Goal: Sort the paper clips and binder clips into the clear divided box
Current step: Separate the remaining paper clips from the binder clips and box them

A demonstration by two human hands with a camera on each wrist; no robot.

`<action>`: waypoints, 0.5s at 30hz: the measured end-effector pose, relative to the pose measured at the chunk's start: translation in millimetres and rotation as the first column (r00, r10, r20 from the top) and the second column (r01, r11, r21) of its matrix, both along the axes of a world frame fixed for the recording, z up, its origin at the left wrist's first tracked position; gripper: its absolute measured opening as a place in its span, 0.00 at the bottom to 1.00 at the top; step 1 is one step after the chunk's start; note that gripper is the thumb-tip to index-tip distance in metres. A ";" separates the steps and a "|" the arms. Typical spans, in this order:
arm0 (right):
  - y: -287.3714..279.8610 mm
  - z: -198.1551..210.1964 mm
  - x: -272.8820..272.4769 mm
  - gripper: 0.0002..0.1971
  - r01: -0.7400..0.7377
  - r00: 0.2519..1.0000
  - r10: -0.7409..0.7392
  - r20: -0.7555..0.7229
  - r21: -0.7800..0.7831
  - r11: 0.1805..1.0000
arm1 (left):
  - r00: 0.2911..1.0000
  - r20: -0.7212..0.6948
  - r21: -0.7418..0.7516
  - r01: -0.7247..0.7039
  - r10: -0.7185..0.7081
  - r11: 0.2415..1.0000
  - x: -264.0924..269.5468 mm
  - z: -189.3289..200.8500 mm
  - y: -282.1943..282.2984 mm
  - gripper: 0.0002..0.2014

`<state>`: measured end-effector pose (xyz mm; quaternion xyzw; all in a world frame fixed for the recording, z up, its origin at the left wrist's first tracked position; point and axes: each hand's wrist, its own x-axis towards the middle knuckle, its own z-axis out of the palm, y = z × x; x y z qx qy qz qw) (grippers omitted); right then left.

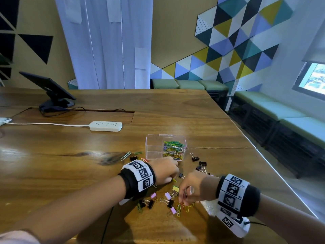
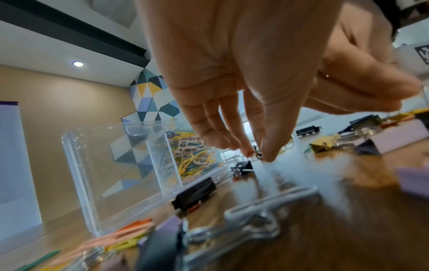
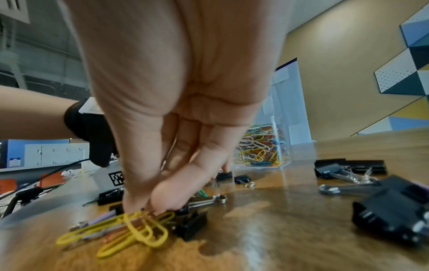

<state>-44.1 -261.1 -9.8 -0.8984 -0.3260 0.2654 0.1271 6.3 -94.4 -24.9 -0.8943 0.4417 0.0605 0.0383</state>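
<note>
From the head view, a clear plastic divided box (image 1: 165, 147) stands on the brown wooden tabletop (image 1: 70, 155). Its right compartment holds a heap of coloured paper clips (image 1: 174, 150); the left compartment looks bare. The left hand (image 1: 165, 170) reaches down just in front of the box with fingers bent toward the wood, and what its fingertips hold is hidden here. The right hand (image 1: 192, 189) is lower and to the right, fingertips gathered on a small bunch of yellow and orange paper clips (image 1: 184, 206). Black, pink and yellow binder clips (image 1: 168, 199) lie scattered between and around both hands, with more black ones to the right of the box. A white power strip (image 1: 106, 126) and a dark tilted tablet on a stand (image 1: 51, 90) sit further back.

In the left wrist view, the left hand (image 2: 243, 82) points down, thumb and forefinger pinching the wire handle of a small black binder clip (image 2: 243, 166) that rests on the wood beside the box (image 2: 116, 165).

In the right wrist view, the right hand (image 3: 176, 110) has thumb and fingers closed together on the yellow paper clips (image 3: 139, 231), which touch the tabletop. A black binder clip (image 3: 192, 222) lies just beside them, and the box (image 3: 267, 146) stands behind.
</note>
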 end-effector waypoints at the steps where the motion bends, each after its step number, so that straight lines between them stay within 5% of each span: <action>1: 0.1 -0.1 0.1 0.10 0.003 1.000 -0.003 -0.004 -0.017 1.000 | 1.000 -0.009 -0.016 -0.006 0.005 1.000 -1.7 1.4 1.2 0.08; 7: 1.9 4.8 -1.7 0.19 -0.014 1.000 0.016 0.017 -0.124 0.992 | 0.992 -0.101 -0.168 -0.087 0.071 0.982 -19.2 8.3 10.9 0.06; 15: 3.5 7.5 -5.9 0.13 -0.022 0.997 0.034 0.062 -0.192 0.981 | 0.949 -0.281 -0.212 -0.205 0.142 0.956 -45.2 6.1 11.9 0.07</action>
